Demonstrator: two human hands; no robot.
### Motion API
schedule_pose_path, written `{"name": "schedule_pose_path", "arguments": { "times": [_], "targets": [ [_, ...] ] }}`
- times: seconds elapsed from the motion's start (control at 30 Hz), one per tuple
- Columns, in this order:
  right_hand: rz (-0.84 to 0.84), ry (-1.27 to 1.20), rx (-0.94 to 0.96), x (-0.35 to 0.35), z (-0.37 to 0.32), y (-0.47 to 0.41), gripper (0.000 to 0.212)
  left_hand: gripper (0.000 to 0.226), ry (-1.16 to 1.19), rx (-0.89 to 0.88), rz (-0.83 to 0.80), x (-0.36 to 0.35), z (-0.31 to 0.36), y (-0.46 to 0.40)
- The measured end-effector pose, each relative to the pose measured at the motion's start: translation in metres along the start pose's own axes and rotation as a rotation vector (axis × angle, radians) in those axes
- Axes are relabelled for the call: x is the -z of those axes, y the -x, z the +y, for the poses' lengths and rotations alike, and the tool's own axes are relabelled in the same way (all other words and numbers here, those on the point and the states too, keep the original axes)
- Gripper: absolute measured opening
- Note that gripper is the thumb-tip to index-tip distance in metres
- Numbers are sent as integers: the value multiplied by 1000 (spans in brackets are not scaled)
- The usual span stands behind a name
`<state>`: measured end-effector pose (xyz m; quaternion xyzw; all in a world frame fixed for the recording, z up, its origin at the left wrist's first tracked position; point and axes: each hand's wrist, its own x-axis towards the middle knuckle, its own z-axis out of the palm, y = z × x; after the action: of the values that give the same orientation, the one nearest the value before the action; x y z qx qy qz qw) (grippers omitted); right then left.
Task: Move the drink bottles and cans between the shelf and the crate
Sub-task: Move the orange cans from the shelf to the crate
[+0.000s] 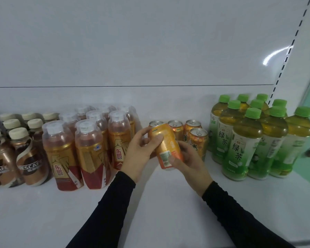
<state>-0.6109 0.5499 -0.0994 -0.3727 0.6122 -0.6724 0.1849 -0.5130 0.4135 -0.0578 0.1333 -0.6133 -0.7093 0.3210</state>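
So both hands are on one orange can (168, 146), held tilted just above the white shelf (159, 203), pretty much dead centre of the view. The left hand (141, 153) is wrapped round the upper part of it, thumb across the front near the shoulder and fingers curled behind. The right hand (190, 161) cups the lower end from about 4 o'clock, fingers curled under the base. The can leans with its top toward 11 o'clock and isn't touching the shelf.

Right behind it, at 12 to 2 o'clock, four more orange cans (198, 138) stand upright in a little cluster, three in the back row and one in front. At 3 o'clock there's a block of green tea bottles (239, 147), and at 9 o'clock the gold-and-red energy drink bottles (91, 151), with coffee bottles (28, 158) further out that way. No crate anywhere in frame.

My read: this is the placing-on-shelf step, the can being turned to face label-out before it goes down. Can't rule out it's just been lifted, honestly. Next move would call for standing it upright and setting it in the open spot beside the front can, without knocking the ones behind.
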Motion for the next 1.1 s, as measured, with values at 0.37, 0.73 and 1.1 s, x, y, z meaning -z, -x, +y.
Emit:
{"name": "schedule_pose_path", "arguments": {
  "times": [0.37, 0.73, 1.1],
  "targets": [
    [-62, 267, 24, -8, -3, 6, 73, 45, -28, -16, 54, -1, -1, 1],
    [-6, -171, -50, 0, 0, -2, 79, 35, -51, -62, 13, -1, -1, -2],
    [8, 18, 52, -1, 1, 0, 107, 73, -14, 66, -55, -5, -6, -1]
  ]
}}
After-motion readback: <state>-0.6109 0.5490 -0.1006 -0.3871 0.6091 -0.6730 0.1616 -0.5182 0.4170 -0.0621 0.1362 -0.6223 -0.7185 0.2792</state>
